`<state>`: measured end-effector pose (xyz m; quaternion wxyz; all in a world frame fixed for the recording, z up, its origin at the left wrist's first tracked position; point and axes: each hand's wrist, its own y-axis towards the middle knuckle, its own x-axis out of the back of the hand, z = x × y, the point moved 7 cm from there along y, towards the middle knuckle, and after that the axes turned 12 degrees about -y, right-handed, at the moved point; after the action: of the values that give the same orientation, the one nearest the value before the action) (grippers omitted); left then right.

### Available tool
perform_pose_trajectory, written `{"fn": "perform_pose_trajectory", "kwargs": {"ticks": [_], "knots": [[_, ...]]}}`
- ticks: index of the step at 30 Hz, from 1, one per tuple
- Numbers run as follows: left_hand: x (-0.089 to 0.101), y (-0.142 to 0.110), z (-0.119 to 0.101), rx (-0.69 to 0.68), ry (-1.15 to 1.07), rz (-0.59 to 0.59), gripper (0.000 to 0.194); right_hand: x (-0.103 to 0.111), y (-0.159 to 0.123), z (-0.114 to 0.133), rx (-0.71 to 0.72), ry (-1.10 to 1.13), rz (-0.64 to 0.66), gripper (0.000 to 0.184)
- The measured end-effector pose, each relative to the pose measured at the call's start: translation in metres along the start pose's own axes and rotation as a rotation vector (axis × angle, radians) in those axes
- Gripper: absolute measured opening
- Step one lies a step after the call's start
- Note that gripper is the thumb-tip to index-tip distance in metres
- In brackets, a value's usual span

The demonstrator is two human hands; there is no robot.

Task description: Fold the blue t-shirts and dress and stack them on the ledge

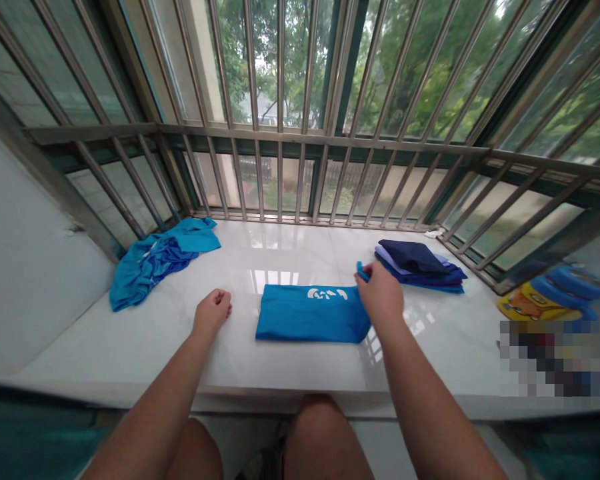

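Observation:
A bright blue T-shirt (307, 320), folded into a flat rectangle with a white print near its far edge, lies on the white sill in front of me. My right hand (380, 290) pinches its right end, and a bit of blue cloth sticks up between thumb and fingers. That end is slightly lifted, and my hand covers part of it. To the left of the shirt, apart from it, my left hand (213, 312) hovers at or just over the sill, its fingers curled in with nothing visible in them.
A crumpled heap of blue clothes (163, 260) lies at the left. Behind my right hand sits a stack of folded dark and light garments (417, 263). A yellow and blue container (550, 293) stands at the far right, beside a pixelated patch. Metal window bars (280, 133) border the sill (155, 353).

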<state>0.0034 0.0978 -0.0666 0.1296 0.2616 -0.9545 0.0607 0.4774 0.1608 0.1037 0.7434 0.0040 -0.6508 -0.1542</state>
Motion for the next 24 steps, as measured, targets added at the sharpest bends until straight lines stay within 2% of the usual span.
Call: {"fn": "perform_pose_trajectory", "kwargs": {"ticks": [2,4,6,8,11,15,18,19,22,24], "knots": [[0.000,-0.002,-0.003,-0.004,0.008,0.008,0.031,-0.007,-0.031,0.078,0.174,-0.037,-0.011,0.015],[0.000,-0.003,-0.005,-0.014,0.024,0.011,0.029,-0.031,-0.069,0.151,0.369,-0.082,0.033,0.023],[0.000,-0.004,-0.007,-0.026,0.051,0.005,0.028,-0.065,-0.107,0.202,0.523,-0.112,0.118,0.025],[0.000,-0.003,-0.007,-0.038,0.083,-0.006,0.027,-0.094,-0.138,0.231,0.629,-0.100,0.173,0.026],[-0.001,-0.003,-0.007,-0.060,0.123,-0.008,0.027,-0.119,-0.160,0.238,0.664,-0.057,0.164,0.030],[-0.001,-0.004,-0.011,-0.085,0.156,-0.004,0.028,-0.129,-0.169,0.227,0.724,0.015,0.107,0.037],[-0.001,-0.007,-0.017,-0.097,0.183,-0.011,0.028,-0.138,-0.182,0.223,0.845,0.062,0.121,0.068],[-0.001,-0.008,-0.019,-0.100,0.191,-0.012,0.028,-0.142,-0.186,0.222,0.882,0.065,0.135,0.072],[-0.001,-0.010,-0.023,-0.103,0.211,-0.010,0.027,-0.150,-0.196,0.217,0.995,0.049,0.162,0.051],[-0.001,-0.011,-0.026,-0.109,0.222,-0.010,0.027,-0.150,-0.200,0.214,1.076,0.044,0.170,0.047]]}}
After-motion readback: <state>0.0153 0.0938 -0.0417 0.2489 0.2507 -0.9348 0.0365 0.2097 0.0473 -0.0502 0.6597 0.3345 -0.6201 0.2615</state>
